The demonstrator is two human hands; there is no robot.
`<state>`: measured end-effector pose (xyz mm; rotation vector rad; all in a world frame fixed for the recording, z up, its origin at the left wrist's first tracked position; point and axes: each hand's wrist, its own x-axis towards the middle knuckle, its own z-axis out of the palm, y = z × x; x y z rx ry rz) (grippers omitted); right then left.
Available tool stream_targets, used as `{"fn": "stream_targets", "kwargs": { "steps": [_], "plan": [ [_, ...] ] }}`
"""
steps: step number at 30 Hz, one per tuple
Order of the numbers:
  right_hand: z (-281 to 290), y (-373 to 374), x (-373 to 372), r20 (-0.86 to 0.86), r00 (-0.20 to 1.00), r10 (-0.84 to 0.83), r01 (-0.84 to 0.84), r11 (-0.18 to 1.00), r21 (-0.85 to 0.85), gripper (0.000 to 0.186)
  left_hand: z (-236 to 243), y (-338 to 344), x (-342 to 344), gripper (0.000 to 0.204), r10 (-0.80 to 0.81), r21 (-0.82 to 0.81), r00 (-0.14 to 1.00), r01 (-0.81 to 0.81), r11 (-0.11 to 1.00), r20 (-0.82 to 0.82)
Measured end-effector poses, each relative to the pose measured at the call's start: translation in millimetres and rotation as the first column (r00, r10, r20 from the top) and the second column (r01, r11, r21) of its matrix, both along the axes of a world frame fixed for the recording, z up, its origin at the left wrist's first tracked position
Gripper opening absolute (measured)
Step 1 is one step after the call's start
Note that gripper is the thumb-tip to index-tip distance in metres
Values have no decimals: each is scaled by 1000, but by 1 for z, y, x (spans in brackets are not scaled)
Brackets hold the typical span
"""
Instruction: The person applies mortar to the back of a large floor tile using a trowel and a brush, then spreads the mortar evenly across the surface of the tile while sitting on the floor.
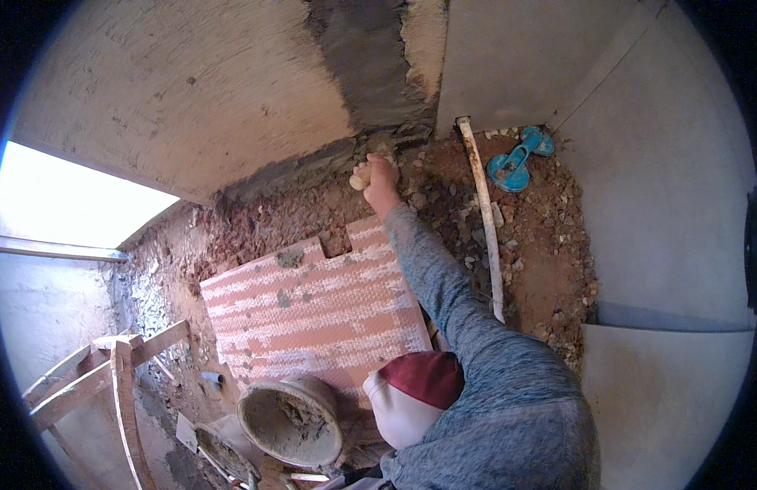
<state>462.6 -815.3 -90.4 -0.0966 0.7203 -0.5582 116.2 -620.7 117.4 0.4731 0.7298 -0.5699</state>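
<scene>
In the upper middle of the frame, a dark grey strip of mud mix covers part of the wall, so that bit looks mostly done. Below it, the right hand grips a tool's round, pale handle at the foot of the wall; I can't make out the tool's far end. The grey down there looks bumpy and patchy, so smoothing seems left. At the lower middle, the bucket has more grey mix inside. The left hand can't be seen, so I can't tell what it does.
</scene>
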Motion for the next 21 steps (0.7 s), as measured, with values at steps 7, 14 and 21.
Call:
{"fn": "stream_targets", "kwargs": {
  "steps": [7,14,21],
  "plan": [
    [26,7,3,38,999,23,-25,998,54,25,15,-3,11,65,32,63,999,-30,998,-28],
    [57,32,-4,61,998,35,-34,999,-8,36,22,-5,11,67,73,136,996,-65,989,-51],
    [13,39,-16,-66,995,-70,51,965,-256,41,27,-6,14,69,48,178,997,-36,983,-64]
  ]
}}
